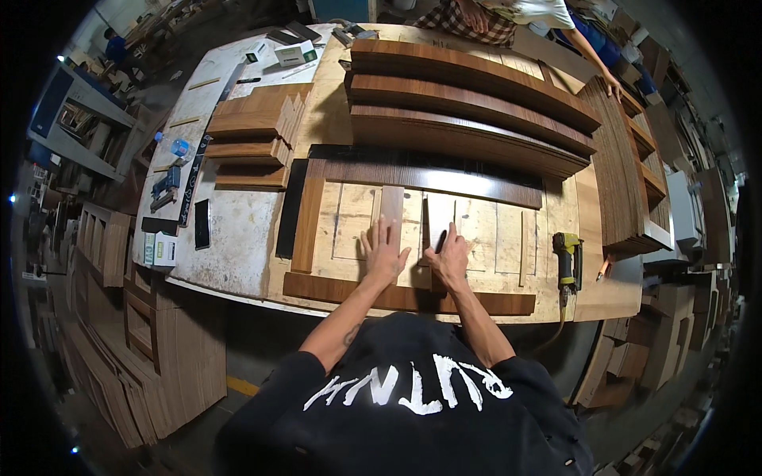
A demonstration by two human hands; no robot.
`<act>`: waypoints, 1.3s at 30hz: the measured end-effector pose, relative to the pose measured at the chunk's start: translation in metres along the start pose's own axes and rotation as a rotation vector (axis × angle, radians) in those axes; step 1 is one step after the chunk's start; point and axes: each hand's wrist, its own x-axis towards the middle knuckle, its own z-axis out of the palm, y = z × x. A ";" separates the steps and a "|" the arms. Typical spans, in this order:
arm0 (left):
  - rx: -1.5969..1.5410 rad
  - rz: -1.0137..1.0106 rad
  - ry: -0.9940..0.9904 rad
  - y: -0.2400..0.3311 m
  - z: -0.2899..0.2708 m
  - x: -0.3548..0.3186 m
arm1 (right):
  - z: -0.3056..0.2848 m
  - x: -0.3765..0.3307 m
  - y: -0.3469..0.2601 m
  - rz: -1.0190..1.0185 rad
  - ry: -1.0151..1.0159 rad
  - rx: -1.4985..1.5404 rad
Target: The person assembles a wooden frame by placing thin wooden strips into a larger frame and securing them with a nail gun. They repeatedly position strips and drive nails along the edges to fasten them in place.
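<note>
A frame of brown wood-grain strips lies on the table, with a long back strip [429, 178], a left strip [308, 226] and a front strip [476, 302]. Inside it, my left hand [384, 260] rests with fingers spread on a pale brown slat [391, 203]. Beside it stands a dark-edged slat with a shiny face [439, 210], and my right hand [450, 258] closes on its near end, thumb to the left and index finger stretched along the right. A small dark shape by those fingers is too small to make out. My forearms cross over the front strip.
A yellow-and-black nail gun [567, 258] with a hose lies to the right. Long brown boards [468, 103] are stacked behind, shorter ones [252, 147] at the left. Another person's hand [612, 86] touches a board stack [615, 170] at the far right. A dark phone [202, 224] lies left.
</note>
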 end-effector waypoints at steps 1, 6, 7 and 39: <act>0.031 0.023 0.012 -0.006 0.018 0.002 | -0.005 -0.003 0.004 0.003 0.010 0.030; 0.170 0.040 0.039 -0.012 0.027 0.014 | -0.039 -0.021 0.035 0.038 0.162 -0.036; 0.169 0.045 0.032 -0.009 0.029 0.015 | -0.044 -0.022 0.046 0.055 0.166 -0.046; -0.686 -0.685 0.885 -0.249 -0.121 0.164 | -0.027 0.011 0.085 0.120 0.177 0.094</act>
